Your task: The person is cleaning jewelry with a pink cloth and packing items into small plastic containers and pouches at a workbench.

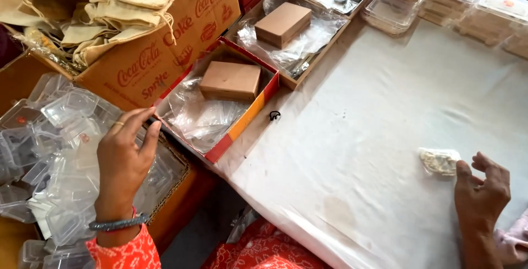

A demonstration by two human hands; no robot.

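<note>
from the head view, the left hand (pixel 125 156) hangs over a heap of clear tubs (pixel 60 153), fingers loosely curled and close together, tips near the corner of the red tray (pixel 242 123); i cannot tell whether they pinch anything. the right hand (pixel 484 189) rests on the white sheet (pixel 385 115), fingers slightly spread and bent, tips just beside a small clear packet (pixel 439 160) of pale bits, holding nothing. the packet lies alone on the sheet, well apart from the trays. risks, as i judge them: the tubs are piled loose and light, so a careless grab could tip several off the heap; the packet sits near the sheet's near edge and a brush of the hand might push it over; a small black piece (pixel 274 116) lies loose on the sheet and could easily be swept away unnoticed. containers: the red tray holds a brown box (pixel 230 80) on crumpled clear bags; the next tray (pixel 308 62) holds another brown box (pixel 282 23), more clear bags and some small metal parts; a big carton (pixel 165 60) is stuffed with tan drawstring pouches (pixel 110 5); stacked lidded clear boxes (pixel 456 2) at the far edge show pale contents, too blurred to name.
</note>
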